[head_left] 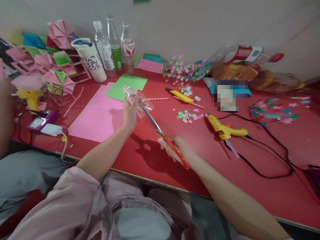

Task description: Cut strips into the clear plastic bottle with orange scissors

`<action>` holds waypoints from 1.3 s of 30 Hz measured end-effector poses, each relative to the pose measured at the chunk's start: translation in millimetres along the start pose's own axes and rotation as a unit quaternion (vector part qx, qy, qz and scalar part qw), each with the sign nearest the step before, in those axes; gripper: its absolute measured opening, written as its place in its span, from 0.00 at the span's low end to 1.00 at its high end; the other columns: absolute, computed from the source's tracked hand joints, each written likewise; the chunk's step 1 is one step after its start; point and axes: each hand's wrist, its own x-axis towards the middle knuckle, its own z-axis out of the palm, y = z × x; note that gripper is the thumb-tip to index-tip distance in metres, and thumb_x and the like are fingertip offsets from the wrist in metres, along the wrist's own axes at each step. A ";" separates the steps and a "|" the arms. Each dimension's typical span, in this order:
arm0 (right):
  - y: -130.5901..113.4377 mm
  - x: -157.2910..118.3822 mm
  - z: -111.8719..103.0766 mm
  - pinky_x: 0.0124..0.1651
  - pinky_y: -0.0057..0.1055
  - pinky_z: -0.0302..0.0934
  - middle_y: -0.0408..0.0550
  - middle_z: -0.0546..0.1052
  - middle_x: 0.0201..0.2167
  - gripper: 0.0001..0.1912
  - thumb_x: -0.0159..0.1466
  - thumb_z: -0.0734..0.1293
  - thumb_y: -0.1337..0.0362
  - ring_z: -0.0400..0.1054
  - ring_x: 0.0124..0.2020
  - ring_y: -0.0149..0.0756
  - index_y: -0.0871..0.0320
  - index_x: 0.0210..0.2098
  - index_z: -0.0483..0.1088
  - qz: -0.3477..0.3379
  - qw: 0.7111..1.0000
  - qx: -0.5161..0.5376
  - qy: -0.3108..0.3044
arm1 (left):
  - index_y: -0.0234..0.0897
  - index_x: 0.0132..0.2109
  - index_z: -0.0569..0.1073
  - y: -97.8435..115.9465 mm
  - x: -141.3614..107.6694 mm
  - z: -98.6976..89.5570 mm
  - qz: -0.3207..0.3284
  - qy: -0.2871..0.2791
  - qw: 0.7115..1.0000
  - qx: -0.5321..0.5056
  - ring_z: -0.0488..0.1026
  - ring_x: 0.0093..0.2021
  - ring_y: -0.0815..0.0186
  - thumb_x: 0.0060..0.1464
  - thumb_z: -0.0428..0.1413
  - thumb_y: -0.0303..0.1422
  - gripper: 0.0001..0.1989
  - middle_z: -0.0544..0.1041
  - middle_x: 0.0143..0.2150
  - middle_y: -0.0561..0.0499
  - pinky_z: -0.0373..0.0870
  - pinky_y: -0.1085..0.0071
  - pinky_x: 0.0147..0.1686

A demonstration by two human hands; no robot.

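My left hand (131,111) grips the clear cut-off top of a plastic bottle (127,90), its neck pointing up and away from me. Below the neck, loose transparent plastic spreads to the right of my fingers. My right hand (172,148) is wrapped round the red handles of a pair of scissors (155,126). The blades reach up and left to the plastic beside my left hand; whether they are cutting into it I cannot tell. Under my left arm lies a pink paper sheet (93,115), with a green sheet (125,83) overlapping its far end.
A yellow glue gun (225,128) with a black cord lies right, near small paper stars (187,116) and a yellow utility knife (183,96). Behind stand several bottles (128,50) and a white tumbler (91,61). Another person's arm (6,116) shows at the left edge.
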 end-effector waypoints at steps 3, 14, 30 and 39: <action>-2.0 -3.1 1.9 0.20 0.29 0.50 0.37 0.60 0.12 0.30 0.61 0.64 0.34 0.56 0.14 0.29 0.53 0.23 0.62 -0.008 0.999 -0.024 0.020 | 0.42 0.39 0.68 -1.5 1.6 -1.0 0.003 -0.001 1.000 0.005 0.75 0.28 0.70 0.56 0.63 0.37 0.11 0.72 0.28 0.56 0.72 0.73 0.31; -3.7 4.1 3.7 0.17 0.26 0.52 0.32 0.57 0.09 0.27 0.59 0.68 0.38 0.53 0.10 0.26 0.53 0.23 0.61 0.029 0.998 0.055 -0.016 | 0.42 0.35 0.66 -0.2 4.9 -2.2 0.022 0.008 1.000 0.010 0.72 0.26 0.72 0.54 0.63 0.38 0.12 0.71 0.27 0.57 0.69 0.75 0.28; 4.6 7.2 -2.1 0.26 0.29 0.65 0.32 0.59 0.08 0.29 0.60 0.67 0.35 0.56 0.11 0.26 0.55 0.25 0.67 0.006 0.998 0.051 -0.039 | 0.42 0.36 0.69 -2.0 -2.3 0.3 0.041 -0.006 0.999 0.033 0.71 0.30 0.69 0.55 0.64 0.35 0.09 0.71 0.30 0.54 0.72 0.71 0.33; -11.8 -7.8 5.2 0.18 0.26 0.55 0.34 0.60 0.10 0.30 0.59 0.66 0.34 0.57 0.11 0.27 0.53 0.22 0.59 0.014 0.998 0.065 0.016 | 0.41 0.35 0.68 -9.3 3.0 -2.6 0.063 -0.016 0.997 0.040 0.69 0.30 0.69 0.56 0.63 0.35 0.09 0.69 0.30 0.55 0.70 0.70 0.36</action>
